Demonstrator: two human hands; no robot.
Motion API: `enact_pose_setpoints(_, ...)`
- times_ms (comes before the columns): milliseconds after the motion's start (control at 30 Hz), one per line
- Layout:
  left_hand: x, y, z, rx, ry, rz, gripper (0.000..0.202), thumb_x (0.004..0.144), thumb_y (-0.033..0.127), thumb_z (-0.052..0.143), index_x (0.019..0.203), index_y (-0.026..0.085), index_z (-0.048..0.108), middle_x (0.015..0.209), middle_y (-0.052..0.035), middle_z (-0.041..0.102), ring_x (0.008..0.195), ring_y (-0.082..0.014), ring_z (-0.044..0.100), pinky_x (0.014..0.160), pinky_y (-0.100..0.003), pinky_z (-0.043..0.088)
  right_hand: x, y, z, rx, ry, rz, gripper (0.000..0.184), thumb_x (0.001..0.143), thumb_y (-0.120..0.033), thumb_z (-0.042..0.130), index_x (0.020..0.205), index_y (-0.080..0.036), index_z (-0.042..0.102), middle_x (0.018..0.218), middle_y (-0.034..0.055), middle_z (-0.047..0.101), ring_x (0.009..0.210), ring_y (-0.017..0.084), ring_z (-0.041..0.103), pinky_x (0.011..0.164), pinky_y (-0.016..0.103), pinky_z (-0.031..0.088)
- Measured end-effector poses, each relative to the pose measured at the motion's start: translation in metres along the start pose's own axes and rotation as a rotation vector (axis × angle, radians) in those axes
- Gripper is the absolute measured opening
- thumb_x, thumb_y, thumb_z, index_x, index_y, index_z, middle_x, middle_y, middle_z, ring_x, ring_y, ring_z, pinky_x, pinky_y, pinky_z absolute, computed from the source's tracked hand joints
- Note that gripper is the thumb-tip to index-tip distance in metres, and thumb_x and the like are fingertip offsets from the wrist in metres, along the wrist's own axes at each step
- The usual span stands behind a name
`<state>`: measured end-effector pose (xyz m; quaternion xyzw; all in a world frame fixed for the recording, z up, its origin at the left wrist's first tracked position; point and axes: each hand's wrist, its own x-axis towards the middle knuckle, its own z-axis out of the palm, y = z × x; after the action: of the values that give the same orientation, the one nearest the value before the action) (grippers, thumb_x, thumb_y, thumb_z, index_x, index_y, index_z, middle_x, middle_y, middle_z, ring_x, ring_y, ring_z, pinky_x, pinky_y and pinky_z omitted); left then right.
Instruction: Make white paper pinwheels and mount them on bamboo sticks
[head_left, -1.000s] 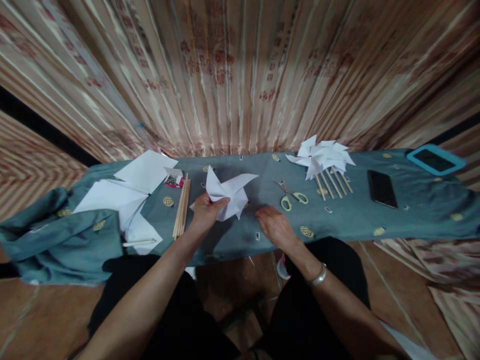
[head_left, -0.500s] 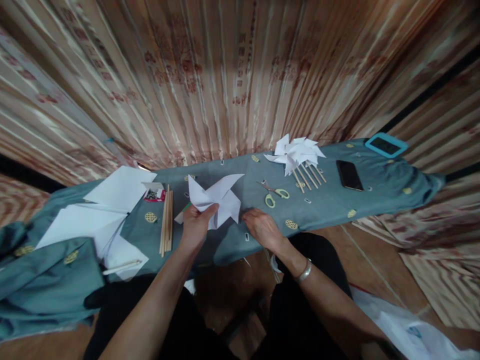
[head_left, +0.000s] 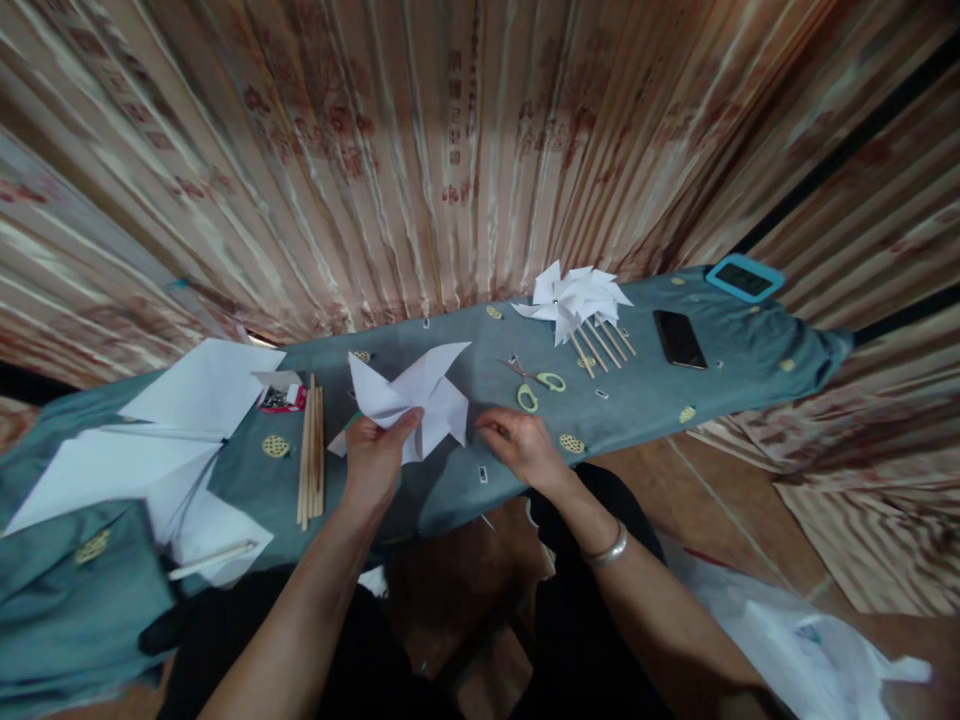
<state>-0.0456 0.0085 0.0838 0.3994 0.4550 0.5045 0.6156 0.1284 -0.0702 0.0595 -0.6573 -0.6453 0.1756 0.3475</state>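
We list, on the teal cloth [head_left: 645, 400] with yellow roundels: one pair of green-handled scissors [head_left: 536, 385]; a cluster of finished white pinwheels [head_left: 574, 295] on sticks, just beyond the scissors; a dark phone [head_left: 679, 338], face up; a teal-cased device [head_left: 744, 277] near the far right corner; a bundle of wooden sticks [head_left: 311, 450]; a small red box [head_left: 279, 397] beside their far ends; loose white paper sheets [head_left: 202, 385] at left. We add a striped curtain [head_left: 450, 150] behind and a white plastic bag [head_left: 787, 640] on the floor.

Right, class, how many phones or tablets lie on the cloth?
2. A black phone lies right of the finished pinwheels; a teal-cased device sits beyond it, at the cloth's end. Paper sheets might hide others.
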Motion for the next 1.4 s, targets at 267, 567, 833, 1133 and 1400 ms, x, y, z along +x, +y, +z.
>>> enact_pose_setpoints(267, 0.0, -0.007, -0.002, 0.109, -0.047, 0.043, 0.027, 0.054, 0.032, 0.082, 0.069, 0.012, 0.071, 0.067, -0.0037, 0.072, 0.058, -0.0161, 0.062, 0.058, -0.027, 0.048, 0.005, -0.009, 0.007, 0.702, 0.176, 0.186, 0.013, 0.071, -0.032, 0.074, 0.077, -0.022, 0.071, 0.074, 0.0019, 0.072, 0.067, 0.017, 0.066, 0.066, 0.029, 0.053)
enact_pose_setpoints(567, -0.01, -0.008, 0.004, 0.153, -0.097, 0.061, 0.017, 0.057, 0.027, 0.077, 0.065, 0.014, 0.07, 0.064, -0.0013, 0.071, 0.055, -0.0143, 0.059, 0.057, -0.026, 0.047, -0.003, -0.026, 0.012, 0.817, 0.149, 0.15, 0.014, 0.07, -0.032, 0.078, 0.078, -0.022, 0.072, 0.074, 0.0009, 0.071, 0.068, 0.015, 0.065, 0.07, 0.03, 0.054)
enact_pose_setpoints(833, -0.018, -0.006, 0.005, 0.183, -0.171, 0.08, 0.014, 0.059, 0.026, 0.075, 0.066, 0.014, 0.071, 0.064, -0.0012, 0.071, 0.055, -0.0134, 0.058, 0.056, -0.025, 0.046, -0.007, -0.04, 0.011, 0.55, 0.181, 0.064, 0.005, 0.08, -0.024, 0.066, 0.08, -0.022, 0.07, 0.079, 0.0007, 0.072, 0.076, 0.017, 0.065, 0.077, 0.032, 0.052)
enact_pose_setpoints(1133, -0.02, -0.006, 0.004, 0.211, -0.148, 0.087, 0.011, 0.06, 0.023, 0.075, 0.067, 0.014, 0.072, 0.064, -0.0018, 0.071, 0.057, -0.0147, 0.06, 0.057, -0.025, 0.047, -0.013, -0.049, 0.0, 0.287, 0.278, -0.033, 0.008, 0.084, -0.022, 0.062, 0.082, -0.026, 0.069, 0.104, 0.0024, 0.068, 0.1, 0.021, 0.062, 0.092, 0.038, 0.048)
enact_pose_setpoints(1400, -0.026, -0.001, 0.008, 0.208, -0.14, 0.054, 0.012, 0.059, 0.021, 0.077, 0.068, 0.015, 0.074, 0.069, -0.0026, 0.073, 0.062, -0.0171, 0.063, 0.059, -0.026, 0.049, -0.01, -0.039, 0.005, 0.528, 0.241, 0.046, 0.005, 0.079, -0.029, 0.072, 0.076, -0.025, 0.07, 0.146, 0.0003, 0.044, 0.139, 0.028, 0.035, 0.118, 0.049, 0.02)
